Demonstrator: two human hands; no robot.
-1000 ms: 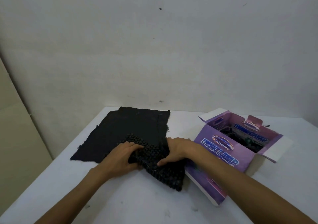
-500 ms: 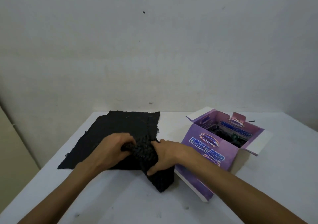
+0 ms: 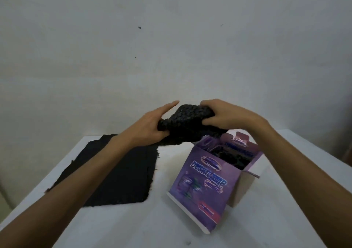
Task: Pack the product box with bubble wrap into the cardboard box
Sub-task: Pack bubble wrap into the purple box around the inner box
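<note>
A crumpled wad of black bubble wrap [image 3: 187, 122] is held in the air by both hands, just above and to the left of the open purple box [image 3: 207, 188]. My left hand [image 3: 150, 126] grips the wad's left end with the fingers stretched along it. My right hand [image 3: 226, 115] clasps its right end from above. The purple printed box stands tilted on the white table [image 3: 118, 226], top flaps open, with dark contents inside that I cannot make out.
A flat black sheet [image 3: 122, 173] lies on the table to the left of the box, under my left forearm. A plain grey wall rises right behind the table. The table's left edge runs diagonally at the lower left.
Both hands have bunched the bubble wrap and lifted it off the black sheet, up and to the right, over the purple box's opening.
</note>
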